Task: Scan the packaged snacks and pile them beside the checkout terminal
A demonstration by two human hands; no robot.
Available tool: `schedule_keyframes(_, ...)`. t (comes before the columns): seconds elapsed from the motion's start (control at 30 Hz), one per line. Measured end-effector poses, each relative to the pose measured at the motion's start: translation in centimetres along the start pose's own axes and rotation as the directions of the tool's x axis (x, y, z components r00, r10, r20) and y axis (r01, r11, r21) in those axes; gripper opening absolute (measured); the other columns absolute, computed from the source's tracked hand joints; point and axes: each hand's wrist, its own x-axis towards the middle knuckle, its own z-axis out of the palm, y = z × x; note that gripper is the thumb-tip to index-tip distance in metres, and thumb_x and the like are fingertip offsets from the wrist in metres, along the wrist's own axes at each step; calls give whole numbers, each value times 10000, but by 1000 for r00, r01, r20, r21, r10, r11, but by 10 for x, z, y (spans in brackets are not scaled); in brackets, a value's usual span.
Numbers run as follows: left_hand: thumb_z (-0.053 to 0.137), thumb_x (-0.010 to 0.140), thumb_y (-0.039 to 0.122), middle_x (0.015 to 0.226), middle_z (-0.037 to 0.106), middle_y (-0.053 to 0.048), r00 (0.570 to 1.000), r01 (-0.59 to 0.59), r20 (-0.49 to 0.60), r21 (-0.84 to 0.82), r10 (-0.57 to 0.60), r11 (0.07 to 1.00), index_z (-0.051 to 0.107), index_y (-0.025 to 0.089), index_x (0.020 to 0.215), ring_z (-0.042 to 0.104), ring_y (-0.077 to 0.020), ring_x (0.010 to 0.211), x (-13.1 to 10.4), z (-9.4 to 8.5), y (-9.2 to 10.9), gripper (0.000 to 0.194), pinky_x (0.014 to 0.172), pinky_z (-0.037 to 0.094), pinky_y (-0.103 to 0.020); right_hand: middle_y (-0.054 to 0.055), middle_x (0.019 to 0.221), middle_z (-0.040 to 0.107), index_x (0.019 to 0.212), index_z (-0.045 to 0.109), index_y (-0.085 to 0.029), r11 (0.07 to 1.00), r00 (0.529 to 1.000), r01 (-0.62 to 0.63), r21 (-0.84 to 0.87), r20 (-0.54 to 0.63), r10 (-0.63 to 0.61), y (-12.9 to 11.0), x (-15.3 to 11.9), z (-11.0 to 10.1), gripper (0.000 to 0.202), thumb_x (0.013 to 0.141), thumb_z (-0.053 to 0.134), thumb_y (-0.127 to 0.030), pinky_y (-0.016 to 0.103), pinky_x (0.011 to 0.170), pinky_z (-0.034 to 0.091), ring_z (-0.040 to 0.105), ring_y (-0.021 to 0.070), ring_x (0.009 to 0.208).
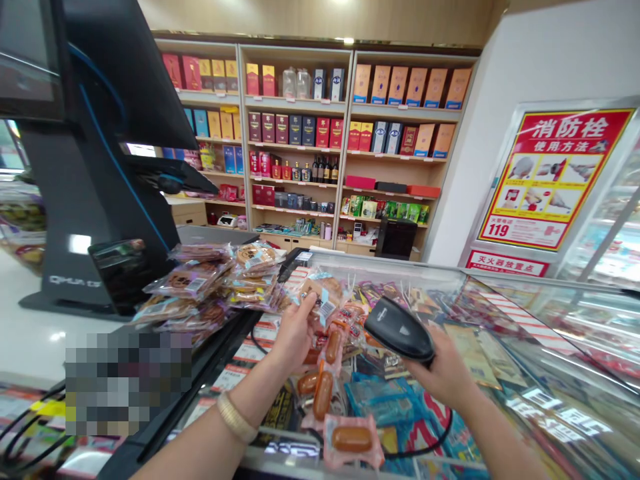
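Packaged cookie sits pinched in the left hand above the glass counter. The right hand grasps a black scanner; vacuum-packed sausages lie near, between the forearms.

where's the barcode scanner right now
In the head view, the barcode scanner is in the right hand, above the glass counter, just right of the packaged sausages.

The left hand pinches a wrapped cookie packet; the right hand grips a black barcode scanner beside it.
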Motion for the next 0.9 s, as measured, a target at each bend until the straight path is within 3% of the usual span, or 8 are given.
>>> schedule_keyframes(0.17, 826, 573, 383, 657, 645, 21, 1000, -24, 8, -9, 24, 1000, 611, 163, 796, 607, -116, 596, -2, 2, -4, 379, 533, 472, -214, 84, 908, 707, 999, 629, -197, 999, 991, 38, 24, 130, -41, -10, -1, 6, 271, 742, 544, -209, 305, 737, 529, 662, 217, 800)
schedule_keyframes(0.47, 826, 572, 440, 775, 683, -14, 998, -59, 19, 47, 58, 997, 627, 148, 850, 624, -126, 639, -5, 4, -9, 449, 542, 494, -219, 89, 922, 700, 992, 627, -196, 999, 976, -4, 47, 218, -7, -16, 2, 8, 268, 740, 538, -204, 308, 760, 523, 659, 220, 836)
schedule_keyframes(0.7, 787, 612, 464, 760, 694, -33, 994, -110, -8, 142, 112, 984, 650, 147, 842, 643, -153, 675, -5, 1, -13, 415, 601, 507, -251, 116, 997, 716, 1121, 608, -180, 1000, 995, 27, -11, 100, -26, -7, -3, 8, 361, 772, 533, -236, 338, 781, 538, 682, 249, 884)
schedule_keyframes(0.77, 773, 631, 451, 757, 696, -36, 983, -172, -26, 208, 181, 963, 658, 146, 844, 646, -159, 695, -3, -1, -9, 390, 626, 502, -253, 85, 841, 713, 967, 641, -199, 999, 998, 34, -26, 61, -33, -1, -5, 8, 215, 788, 534, -251, 307, 678, 542, 676, 226, 745)
schedule_keyframes(0.9, 746, 666, 402, 857, 715, -48, 931, -355, 13, 269, 365, 896, 654, 161, 990, 662, -175, 815, 7, -13, 28, 415, 728, 504, -260, 75, 790, 708, 932, 647, -210, 994, 996, 90, -69, -13, -91, 8, -5, 7, 176, 804, 541, -269, 294, 597, 536, 668, 218, 662)
